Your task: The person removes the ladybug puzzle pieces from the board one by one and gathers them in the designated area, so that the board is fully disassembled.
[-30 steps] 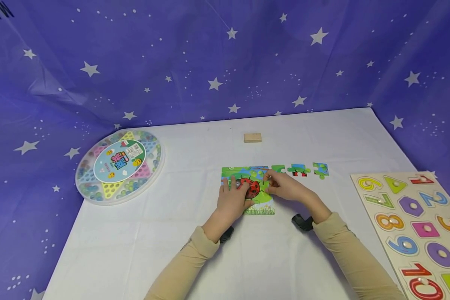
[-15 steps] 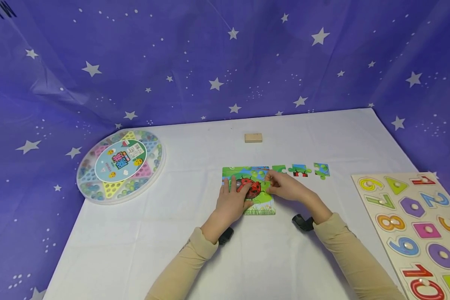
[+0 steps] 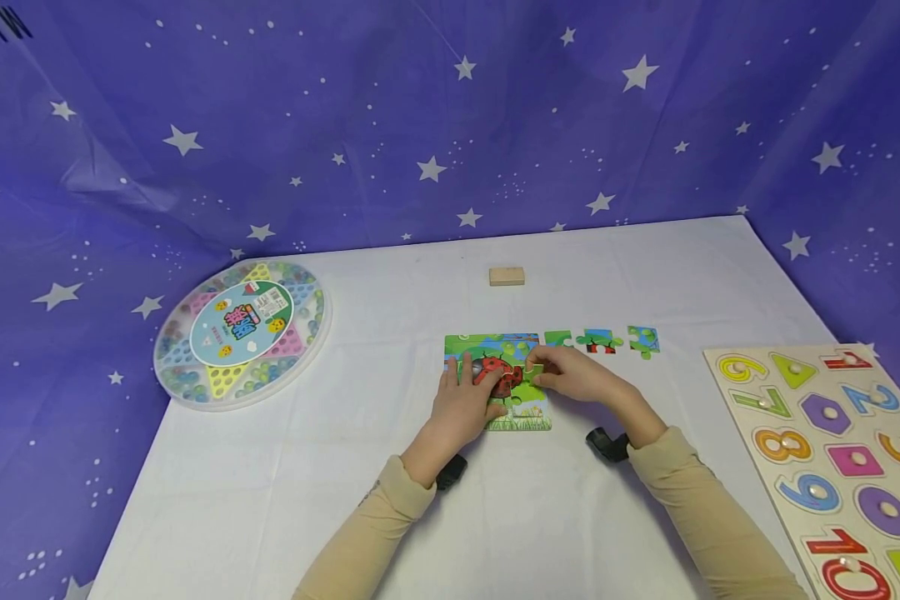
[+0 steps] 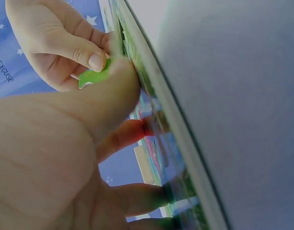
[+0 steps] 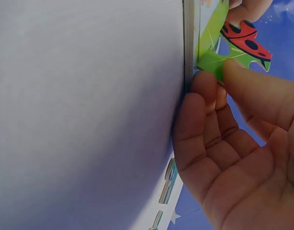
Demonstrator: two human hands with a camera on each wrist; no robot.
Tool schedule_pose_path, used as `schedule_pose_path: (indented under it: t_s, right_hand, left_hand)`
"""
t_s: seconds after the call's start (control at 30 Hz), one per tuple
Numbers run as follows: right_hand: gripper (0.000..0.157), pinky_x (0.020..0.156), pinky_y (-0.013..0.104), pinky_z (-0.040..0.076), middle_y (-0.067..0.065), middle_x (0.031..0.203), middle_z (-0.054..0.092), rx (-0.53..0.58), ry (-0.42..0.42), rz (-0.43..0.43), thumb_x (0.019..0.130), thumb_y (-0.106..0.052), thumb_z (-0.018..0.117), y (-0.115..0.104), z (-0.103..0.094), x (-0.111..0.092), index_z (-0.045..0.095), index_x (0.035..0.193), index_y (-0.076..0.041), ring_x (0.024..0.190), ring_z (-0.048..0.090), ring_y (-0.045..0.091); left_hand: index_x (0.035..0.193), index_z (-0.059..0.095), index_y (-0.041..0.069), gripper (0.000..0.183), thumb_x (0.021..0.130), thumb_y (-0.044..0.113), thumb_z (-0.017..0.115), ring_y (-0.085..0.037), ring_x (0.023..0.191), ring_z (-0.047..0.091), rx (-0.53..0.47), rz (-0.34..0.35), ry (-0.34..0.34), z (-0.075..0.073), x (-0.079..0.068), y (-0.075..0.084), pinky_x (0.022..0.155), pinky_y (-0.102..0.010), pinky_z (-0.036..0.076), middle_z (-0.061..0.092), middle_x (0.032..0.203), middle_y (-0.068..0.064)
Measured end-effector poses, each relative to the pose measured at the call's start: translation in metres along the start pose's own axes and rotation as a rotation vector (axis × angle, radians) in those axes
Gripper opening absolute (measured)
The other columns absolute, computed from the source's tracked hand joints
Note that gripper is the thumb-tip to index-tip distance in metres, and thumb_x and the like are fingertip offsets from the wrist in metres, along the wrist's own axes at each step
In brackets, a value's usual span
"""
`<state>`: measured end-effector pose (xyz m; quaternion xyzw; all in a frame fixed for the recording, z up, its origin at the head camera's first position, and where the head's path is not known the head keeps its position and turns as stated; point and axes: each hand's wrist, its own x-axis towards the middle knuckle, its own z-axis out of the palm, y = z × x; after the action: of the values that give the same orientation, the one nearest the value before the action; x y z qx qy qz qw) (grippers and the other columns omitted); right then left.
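The ladybird puzzle (image 3: 489,348) on the table (image 3: 367,467) looks mostly filled, the left hand (image 3: 461,408) lying spread on it, the right hand (image 3: 573,375) pinching a red-and-green piece (image 5: 247,47) (tilted up), with three loose pieces (image 3: 600,340) apparently left to place

A hand could pass over the white cloth-covered desk (image 3: 375,333) between the round clear plastic marble case (image 3: 240,325) and the square ladybug jigsaw (image 3: 530,424). The jigsaw's top is obstructed by the left hand (image 3: 461,407) resting flat and the right hand (image 3: 573,373) pinching a green jigsaw piece (image 4: 95,75). Beyond, a small tan wooden block (image 3: 506,277) leaves room either side. Three loose jigsaw pieces (image 3: 600,341) crowd the right; a gap separates them from the cream wooden number board (image 3: 789,525).
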<state>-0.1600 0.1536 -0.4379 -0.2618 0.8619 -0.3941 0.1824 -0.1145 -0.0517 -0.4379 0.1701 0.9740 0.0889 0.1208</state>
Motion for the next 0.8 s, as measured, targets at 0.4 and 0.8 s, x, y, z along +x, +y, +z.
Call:
schedule_pose_path:
  t_s: [0.4, 0.8]
  right_hand:
    - [0.005, 0.056, 0.029, 0.035, -0.001, 0.071, 0.047, -0.043, -0.012, -0.011, 0.088, -0.005, 0.058, -0.005, 0.001, -0.001, 0.057, 0.091, -0.009, 0.060, 0.041, 0.014]
    - [0.003, 0.055, 0.029, 0.034, 0.000, 0.070, 0.047, -0.093, -0.003, 0.073, 0.090, -0.006, 0.054, -0.008, 0.001, 0.000, 0.055, 0.093, -0.007, 0.059, 0.041, 0.014]
  left_hand:
    - [0.139, 0.036, 0.023, 0.072, 0.081, 0.065, 0.045, -0.050, 0.127, 0.015, 0.071, -0.116, 0.012, 0.005, 0.008, 0.015, 0.100, -0.055, 0.022, 0.022, 0.141, -0.029]
    - [0.139, 0.035, 0.025, 0.077, 0.076, 0.067, 0.049, -0.051, 0.126, 0.018, 0.097, -0.126, 0.005, 0.003, 0.009, 0.018, 0.099, -0.055, 0.025, 0.024, 0.140, -0.029]
